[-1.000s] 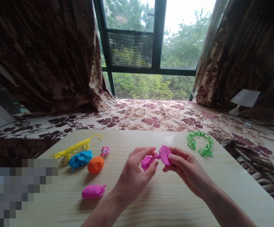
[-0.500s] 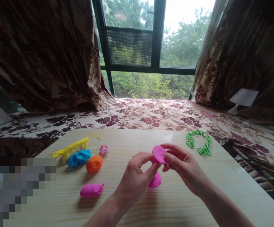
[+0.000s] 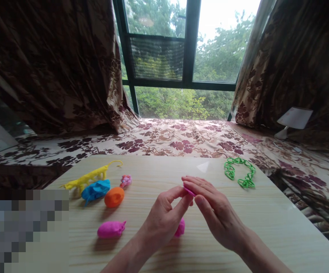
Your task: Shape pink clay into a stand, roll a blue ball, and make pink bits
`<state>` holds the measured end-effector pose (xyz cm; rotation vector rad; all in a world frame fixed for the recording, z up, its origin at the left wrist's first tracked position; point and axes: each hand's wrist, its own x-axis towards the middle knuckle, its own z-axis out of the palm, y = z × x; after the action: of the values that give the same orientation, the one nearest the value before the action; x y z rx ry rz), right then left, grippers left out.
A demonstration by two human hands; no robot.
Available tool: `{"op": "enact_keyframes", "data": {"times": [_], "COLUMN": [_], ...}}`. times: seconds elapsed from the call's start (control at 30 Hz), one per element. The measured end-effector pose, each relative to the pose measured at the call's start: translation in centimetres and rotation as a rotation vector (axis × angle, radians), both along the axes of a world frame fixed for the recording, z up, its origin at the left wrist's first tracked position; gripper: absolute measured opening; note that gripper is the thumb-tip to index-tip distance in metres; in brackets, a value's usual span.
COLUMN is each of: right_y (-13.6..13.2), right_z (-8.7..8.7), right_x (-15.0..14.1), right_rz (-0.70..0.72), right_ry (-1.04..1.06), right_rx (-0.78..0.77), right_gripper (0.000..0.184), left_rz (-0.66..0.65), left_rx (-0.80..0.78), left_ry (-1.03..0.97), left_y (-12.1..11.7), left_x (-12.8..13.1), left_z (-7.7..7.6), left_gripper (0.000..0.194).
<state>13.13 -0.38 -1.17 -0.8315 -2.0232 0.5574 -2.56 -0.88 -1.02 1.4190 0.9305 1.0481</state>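
Above the middle of the table, my left hand [image 3: 167, 212] pinches a piece of pink modelling clay [image 3: 189, 191] between thumb and fingers. Only a thin edge of its upper end shows; a rounder pink lump hangs below, partly behind my left hand. My right hand [image 3: 215, 206] lies against the upper end with straight fingers, its thumb held apart, so the flat face is covered. On the left of the table rests a separate pink clay roll [image 3: 111, 229] with a pinched end.
Left on the pale wooden table [image 3: 266, 227] are a yellow clay figure [image 3: 93, 176], a blue lump [image 3: 96, 190], an orange lump [image 3: 114, 197] and a small pink beaded item [image 3: 126, 180]. A green ring chain [image 3: 249, 167] lies far right. A lamp [image 3: 293, 119] stands behind.
The pink clay's disc turned from facing me to nearly edge-on. Its other end swung down below my left hand. My right fingers went from pinching the disc to lying straight over it.
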Motion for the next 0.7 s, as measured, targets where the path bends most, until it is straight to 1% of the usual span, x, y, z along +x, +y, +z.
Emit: {"op": "enact_keyframes", "data": {"times": [0.13,0.27,0.37,0.43,0.53,0.6,0.7], "right_y": [-0.4,-0.7,-0.6,-0.5,-0.6,-0.6,-0.7], "right_z": [-0.1,-0.8,-1.2,-1.1,-0.8,-0.7,-0.9], "right_x": [-0.4,-1.1,-1.1,-0.9,-0.6,-0.6,-0.9], "right_rz": [0.013,0.009,0.004,-0.016,-0.041,-0.012,0.026], "right_ry": [0.029,0.058,0.04,0.017,-0.013,-0.051,-0.063], "right_rx": [0.002,0.048,0.016,-0.004,0.037,0.062,0.052], "right_gripper": [0.038,0.042,0.042,0.043,0.046,0.045,0.043], "left_rz": [0.018,0.05,0.055,0.03,0.037,0.058,0.046], "left_rx": [-0.01,0.029,0.052,0.043,0.064,0.11,0.147], "left_ry": [-0.007,-0.018,0.0,0.015,0.04,0.048,0.042], "left_y": [-0.3,-0.3,0.0,0.2,0.3,0.3,0.2], "left_x": [-0.1,-0.2,-0.3,-0.4,-0.6,-0.7,-0.7], "left_z": [0.1,0.2,0.1,0.0,0.0,0.0,0.1], "left_gripper": [0.033,0.029,0.025,0.026,0.029,0.03,0.03]}}
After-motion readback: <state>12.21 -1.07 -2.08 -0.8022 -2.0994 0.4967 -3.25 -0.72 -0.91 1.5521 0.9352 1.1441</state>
